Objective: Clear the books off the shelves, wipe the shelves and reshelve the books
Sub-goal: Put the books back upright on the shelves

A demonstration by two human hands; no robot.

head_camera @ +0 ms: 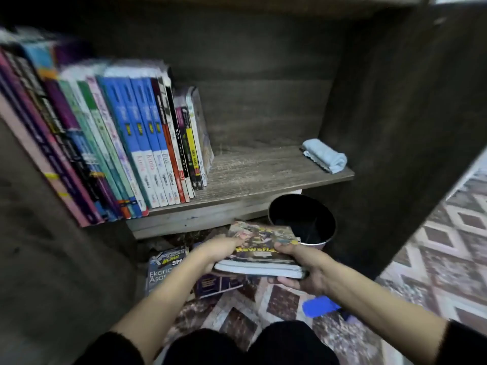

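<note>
Left hand (pixel 224 249) and right hand (pixel 307 271) grip a book stack (pixel 263 239) by its ends; lower covers hidden.

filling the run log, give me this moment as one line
left hand + right hand: hold book stack | shelf: book row left, cloth right | floor: loose books

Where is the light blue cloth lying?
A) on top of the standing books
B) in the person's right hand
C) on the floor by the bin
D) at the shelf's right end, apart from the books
D: the folded cloth lies on the shelf near its right end, clear of the row of books.
</note>
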